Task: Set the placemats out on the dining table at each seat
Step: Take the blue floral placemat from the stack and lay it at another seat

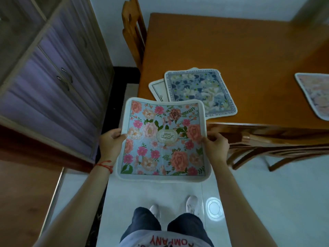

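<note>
- floral mat (162, 139) – pale blue, pink and peach roses, white rim
- left hand (111, 139) and right hand (214, 143) pinch its side edges
- blue mat (200, 91) lies on the table (231, 50)

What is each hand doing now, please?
Left hand: grips the left edge of the floral placemat.
Right hand: grips its right edge.

A home dining room, by every sign. Ahead and to the right of the two-handed grip, a polished wooden bench (231, 50) with matching carved chairs (133, 31) tucked in at its sides. To the left, a wood-framed cabinet (53, 72) with purple panelled doors and metal handles. Below, pale glossy floor tiles (267, 202) and a dark-edged rug (122, 82).
</note>
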`<state>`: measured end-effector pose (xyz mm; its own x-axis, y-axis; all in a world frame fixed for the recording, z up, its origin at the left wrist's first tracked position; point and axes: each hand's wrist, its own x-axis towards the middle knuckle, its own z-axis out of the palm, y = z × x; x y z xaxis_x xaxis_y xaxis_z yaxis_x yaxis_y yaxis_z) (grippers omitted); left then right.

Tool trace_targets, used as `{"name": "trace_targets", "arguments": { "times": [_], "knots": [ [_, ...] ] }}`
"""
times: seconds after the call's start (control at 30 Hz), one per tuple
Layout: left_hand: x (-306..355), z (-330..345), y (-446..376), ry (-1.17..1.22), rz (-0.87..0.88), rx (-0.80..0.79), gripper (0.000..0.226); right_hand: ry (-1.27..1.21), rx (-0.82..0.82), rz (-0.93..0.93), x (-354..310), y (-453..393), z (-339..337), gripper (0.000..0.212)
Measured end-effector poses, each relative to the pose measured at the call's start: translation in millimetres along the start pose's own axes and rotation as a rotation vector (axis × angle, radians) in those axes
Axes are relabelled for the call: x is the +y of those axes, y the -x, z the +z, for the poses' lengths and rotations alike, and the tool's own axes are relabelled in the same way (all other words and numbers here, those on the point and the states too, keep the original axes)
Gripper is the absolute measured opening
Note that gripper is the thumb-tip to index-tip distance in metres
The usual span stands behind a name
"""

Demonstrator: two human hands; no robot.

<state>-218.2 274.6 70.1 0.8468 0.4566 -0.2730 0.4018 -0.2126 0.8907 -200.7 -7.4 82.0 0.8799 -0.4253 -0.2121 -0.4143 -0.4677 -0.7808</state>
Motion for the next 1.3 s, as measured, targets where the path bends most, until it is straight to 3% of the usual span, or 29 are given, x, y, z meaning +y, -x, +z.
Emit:
{"name": "trace_targets", "arguments": {
  "times": [0.3,0.73,0.93,1.13,1.3],
  "knots": [
    [-32.6,-3.4,43.8,-0.141,-0.006,-0.066,0.023,-0.088,0.047,0.065,55.3,72.1,-19.3,0.012],
    [-47.7,61.7,157.8,-0.195,0.022,-0.251,0.018,-0.183,0.206,0.278,178.8,153.6,-105.0,0.014],
    [-48.5,109.0,200.8,-0.192,0.065,-0.446,0.026,-0.221,0.350,0.396,231.5,193.8,-148.9,0.019],
    [-41.1,155.7,233.7,-0.327,0.187,-0.628,0.010,-0.286,0.532,0.525,266.2,236.4,-178.0,0.009],
    [-30.5,194.0,259.6,-0.404,0.276,-0.777,0.010,-0.356,0.688,0.662,291.0,268.0,-187.1,0.010]
  ]
}}
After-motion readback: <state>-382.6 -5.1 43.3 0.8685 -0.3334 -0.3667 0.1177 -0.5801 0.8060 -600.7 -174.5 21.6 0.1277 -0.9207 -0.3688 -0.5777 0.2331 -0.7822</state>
